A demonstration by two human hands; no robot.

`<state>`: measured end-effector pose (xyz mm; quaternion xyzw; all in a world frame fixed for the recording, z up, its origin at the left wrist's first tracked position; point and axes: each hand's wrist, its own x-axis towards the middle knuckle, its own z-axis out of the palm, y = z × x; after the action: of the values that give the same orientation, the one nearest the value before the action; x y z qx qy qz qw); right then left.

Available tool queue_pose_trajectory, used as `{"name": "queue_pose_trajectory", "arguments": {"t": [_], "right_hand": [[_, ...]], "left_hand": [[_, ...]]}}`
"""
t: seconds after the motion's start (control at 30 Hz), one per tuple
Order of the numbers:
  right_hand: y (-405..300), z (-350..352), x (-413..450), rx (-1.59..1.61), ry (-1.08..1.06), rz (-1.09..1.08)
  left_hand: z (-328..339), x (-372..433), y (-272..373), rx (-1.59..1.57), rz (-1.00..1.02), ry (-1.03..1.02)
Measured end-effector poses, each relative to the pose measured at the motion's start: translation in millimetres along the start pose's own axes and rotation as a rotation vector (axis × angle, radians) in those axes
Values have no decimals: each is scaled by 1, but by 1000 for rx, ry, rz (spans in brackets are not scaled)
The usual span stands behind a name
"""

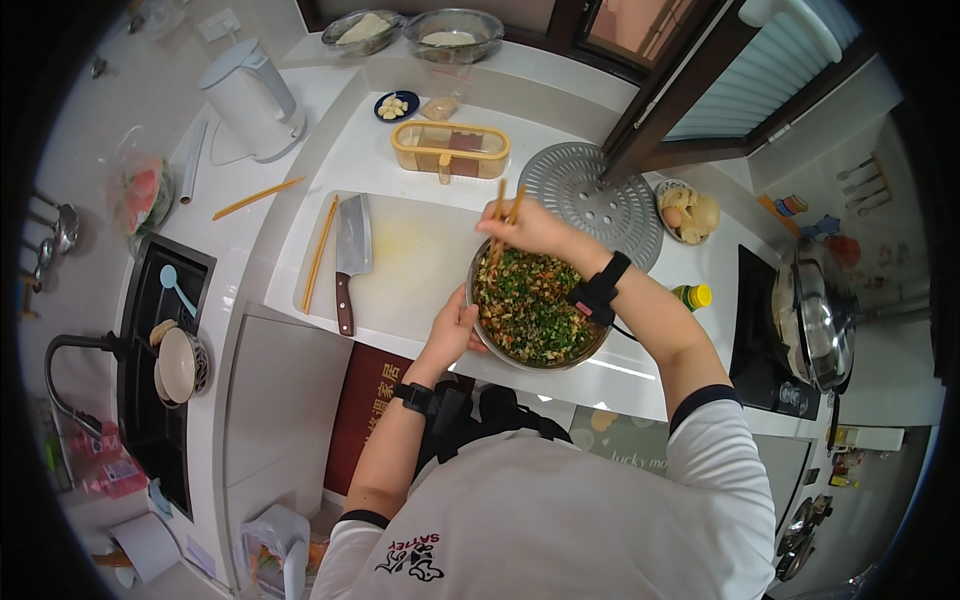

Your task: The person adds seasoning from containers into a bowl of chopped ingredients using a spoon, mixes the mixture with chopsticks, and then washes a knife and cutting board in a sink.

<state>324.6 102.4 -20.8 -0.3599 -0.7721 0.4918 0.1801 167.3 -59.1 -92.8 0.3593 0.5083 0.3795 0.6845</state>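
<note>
A metal mixing bowl (517, 363) at the counter's front edge holds a chopped filling (536, 307) of green herbs and orange and pale bits. My left hand (453, 324) grips the bowl's left rim, with the thumb on the near side. Wooden chopsticks (498, 251) are held in my right hand (521, 225), and their lower ends reach into the filling at the bowl's far left. Left of the bowl, a white cutting board (420, 270) carries a cleaver (353, 247) with a brown handle and another pair of chopsticks (321, 255).
Behind the board stand a yellow-rimmed seasoning box (450, 150) and a dish of garlic (393, 106). A grey perforated mat (555, 180), a plate with ginger and an egg (686, 214), and a yellow-capped bottle (694, 297) lie rightward. The sink (135, 300) is left, the cooktop (757, 337) right.
</note>
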Motion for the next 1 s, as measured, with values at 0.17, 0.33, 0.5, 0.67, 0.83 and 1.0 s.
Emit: {"name": "queue_pose_trajectory", "arguments": {"t": [0.17,0.33,0.5,0.67,0.83,1.0], "right_hand": [[30,-36,-15,150,233,84],[55,-61,-58,101,435,132],[79,-62,-125,-104,582,104],[44,-22,-179,-262,568,228],[0,14,-203,-195,577,83],[-42,32,-201,-157,446,-62]], "left_hand": [[-1,-1,-2,13,1,2],[1,-4,3,-23,-2,8],[3,-2,4,31,1,30],[2,-2,1,-16,-11,36],[1,0,1,37,-6,27],[-1,1,-3,6,0,6]]}}
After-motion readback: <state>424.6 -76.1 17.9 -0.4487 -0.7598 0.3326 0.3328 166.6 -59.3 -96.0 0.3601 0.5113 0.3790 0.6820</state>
